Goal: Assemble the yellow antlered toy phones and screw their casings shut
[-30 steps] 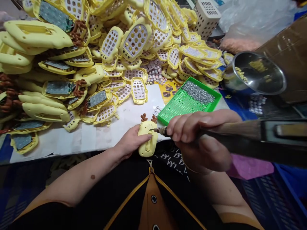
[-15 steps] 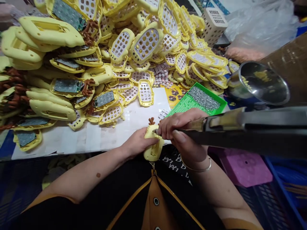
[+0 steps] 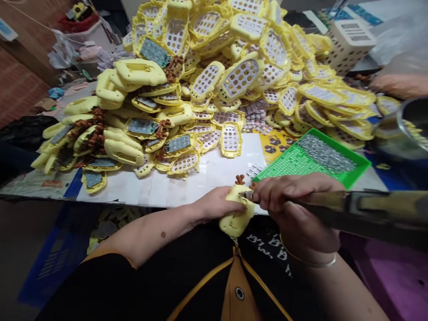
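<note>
A: What's nearest?

B: The right grip (image 3: 299,209), closed around a long dark driver (image 3: 381,211). The driver's tip is at the back of a yellow casing (image 3: 236,224); I can't tell whether they touch.

A: Where's that casing?

B: In front of the torso, by the near edge of the white-covered surface (image 3: 150,191). The left grip (image 3: 216,205) clasps its side, thumb across the back.

A: How will it handle?

B: Light and stiff, I'd judge, though smooth enough to slide under pressure. Hold the broad body by its sides; the 2 brown antlers (image 3: 240,179) look thin and could snap.

A: And beyond?

B: A green tray (image 3: 287,162) with small metal pieces (image 3: 327,154), a heap of yellow shells (image 3: 239,80), then a perforated basket (image 3: 349,44).
</note>
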A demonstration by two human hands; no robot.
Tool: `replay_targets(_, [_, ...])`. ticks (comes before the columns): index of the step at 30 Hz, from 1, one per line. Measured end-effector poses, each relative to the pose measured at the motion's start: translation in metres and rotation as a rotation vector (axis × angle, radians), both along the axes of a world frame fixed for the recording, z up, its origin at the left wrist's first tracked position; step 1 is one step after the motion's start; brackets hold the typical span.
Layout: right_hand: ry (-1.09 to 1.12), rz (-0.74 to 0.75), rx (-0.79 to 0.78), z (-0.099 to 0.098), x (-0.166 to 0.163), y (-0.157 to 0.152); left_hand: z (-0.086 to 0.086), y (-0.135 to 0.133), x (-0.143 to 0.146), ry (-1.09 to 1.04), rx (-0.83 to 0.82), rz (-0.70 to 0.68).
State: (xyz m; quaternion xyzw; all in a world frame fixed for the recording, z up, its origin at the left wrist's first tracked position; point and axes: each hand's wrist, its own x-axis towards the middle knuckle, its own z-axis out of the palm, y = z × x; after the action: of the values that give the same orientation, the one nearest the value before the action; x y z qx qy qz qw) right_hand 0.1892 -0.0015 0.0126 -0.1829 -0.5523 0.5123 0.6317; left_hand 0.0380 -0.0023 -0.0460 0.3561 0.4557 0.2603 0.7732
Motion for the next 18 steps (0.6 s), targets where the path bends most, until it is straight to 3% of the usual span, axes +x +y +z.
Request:
replay_targets(5, [-0.007,-0.319,0.111,0.015,0.032,0.003,0.013,0.004,-0.004,-0.129,-0.223,0.177])
replay_targets(10, [-0.101,-0.677,0.166,-0.013,0.083,0.021,0.02,0.011,0.0,-0.259,-0.354,0.304])
replay_targets(14, [-0.108,-0.721,0.133,-0.034,0.097,0.027,0.018,0.015,0.009,-0.254,-0.349,0.323])
replay_targets(18, [-0.077,-0.681,0.134,-0.041,0.096,0.029,0.016,0.017,0.012,-0.246,-0.333,0.334])
